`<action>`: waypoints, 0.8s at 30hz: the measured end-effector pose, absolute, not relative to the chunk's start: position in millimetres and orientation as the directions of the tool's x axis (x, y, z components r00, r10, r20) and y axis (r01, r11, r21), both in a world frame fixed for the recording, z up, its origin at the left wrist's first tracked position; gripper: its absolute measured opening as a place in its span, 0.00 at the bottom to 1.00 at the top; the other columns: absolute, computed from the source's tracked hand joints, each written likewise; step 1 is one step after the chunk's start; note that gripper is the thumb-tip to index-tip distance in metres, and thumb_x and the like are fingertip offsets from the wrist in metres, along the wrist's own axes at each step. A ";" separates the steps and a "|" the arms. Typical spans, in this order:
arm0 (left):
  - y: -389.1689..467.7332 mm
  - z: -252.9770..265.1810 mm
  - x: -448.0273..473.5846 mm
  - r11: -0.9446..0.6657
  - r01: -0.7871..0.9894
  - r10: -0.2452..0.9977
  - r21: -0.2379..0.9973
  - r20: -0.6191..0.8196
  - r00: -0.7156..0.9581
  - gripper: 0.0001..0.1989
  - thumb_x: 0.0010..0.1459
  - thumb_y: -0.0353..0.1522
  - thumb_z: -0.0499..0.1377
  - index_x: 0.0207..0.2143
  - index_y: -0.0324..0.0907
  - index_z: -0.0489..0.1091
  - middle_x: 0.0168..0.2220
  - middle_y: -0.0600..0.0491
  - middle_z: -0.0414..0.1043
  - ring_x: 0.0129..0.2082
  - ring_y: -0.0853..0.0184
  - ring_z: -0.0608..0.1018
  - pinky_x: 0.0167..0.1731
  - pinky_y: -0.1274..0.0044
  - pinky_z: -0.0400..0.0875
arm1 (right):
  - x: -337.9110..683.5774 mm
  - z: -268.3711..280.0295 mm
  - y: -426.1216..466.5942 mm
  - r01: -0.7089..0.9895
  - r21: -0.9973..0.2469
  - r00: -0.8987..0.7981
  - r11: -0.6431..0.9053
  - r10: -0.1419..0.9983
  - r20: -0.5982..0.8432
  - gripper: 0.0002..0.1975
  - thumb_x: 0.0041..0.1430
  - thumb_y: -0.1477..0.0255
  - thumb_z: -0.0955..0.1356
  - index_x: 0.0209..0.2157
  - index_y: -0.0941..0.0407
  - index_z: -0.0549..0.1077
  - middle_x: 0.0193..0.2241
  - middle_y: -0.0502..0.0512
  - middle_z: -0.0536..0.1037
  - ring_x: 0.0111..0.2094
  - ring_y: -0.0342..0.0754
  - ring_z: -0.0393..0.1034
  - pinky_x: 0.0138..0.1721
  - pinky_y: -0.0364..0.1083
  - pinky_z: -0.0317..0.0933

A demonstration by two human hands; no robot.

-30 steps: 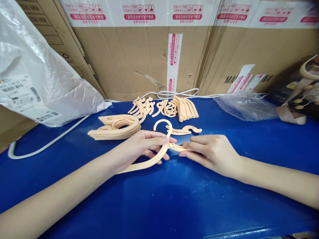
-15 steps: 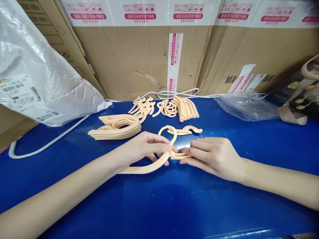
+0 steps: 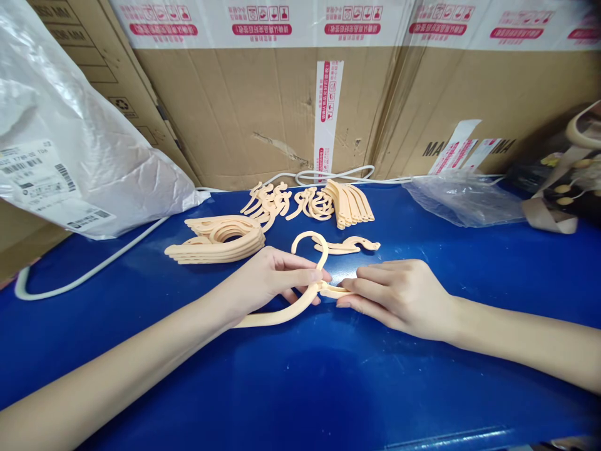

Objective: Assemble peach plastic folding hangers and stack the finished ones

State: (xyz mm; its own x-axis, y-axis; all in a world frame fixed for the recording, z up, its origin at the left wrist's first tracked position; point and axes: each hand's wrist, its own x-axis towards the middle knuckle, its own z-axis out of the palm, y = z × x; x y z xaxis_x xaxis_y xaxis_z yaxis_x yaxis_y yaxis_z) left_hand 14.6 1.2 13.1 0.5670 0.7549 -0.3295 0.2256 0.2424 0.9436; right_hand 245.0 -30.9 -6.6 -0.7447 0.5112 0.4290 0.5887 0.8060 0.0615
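Observation:
My left hand (image 3: 293, 272) pinches a beige plastic folding hanger (image 3: 282, 317) at its centre joint, just under the curved hook. One arm of the hanger runs down and left beneath my wrist. On the other side, my right hand (image 3: 399, 294) is closed on the second hanger arm (image 3: 333, 290), whose far end is hidden under the fingers. Behind the hook lie loose beige hanger pieces (image 3: 350, 246). To the left of them sits a stack of folded hangers (image 3: 218, 244).
Piles of loose hooks (image 3: 270, 203) and hanger arms (image 3: 350, 203) lie farther back on the blue table (image 3: 300, 388). A white plastic parcel (image 3: 94, 138) stands left, with a white cable (image 3: 94, 275) beside it. Clear film (image 3: 462, 199) lies right, before cardboard boxes (image 3: 263, 106).
The hook has tilted slightly to the left and its open end now shows. My hands keep their hold in nearly the same place.

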 end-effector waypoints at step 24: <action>-0.2 12.1 20.6 0.131 0.381 0.758 0.915 -0.340 0.556 0.13 0.57 0.38 0.57 0.29 0.38 0.76 0.26 0.53 0.77 0.27 0.70 0.78 0.24 0.84 0.65 | 247.4 -8.2 -27.3 0.607 -0.060 -0.718 0.793 0.579 0.386 0.20 0.68 0.63 0.59 0.26 0.56 0.71 0.20 0.48 0.73 0.21 0.40 0.66 0.24 0.44 0.50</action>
State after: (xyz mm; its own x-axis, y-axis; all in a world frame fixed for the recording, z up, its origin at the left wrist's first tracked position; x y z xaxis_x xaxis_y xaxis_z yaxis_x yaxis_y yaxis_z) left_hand 20.6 -0.2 12.1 0.5562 0.7585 -0.3395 0.3806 0.1307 0.9155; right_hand 247.4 -27.3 -8.2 -0.7180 0.5789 0.3865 0.6066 0.7927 -0.0602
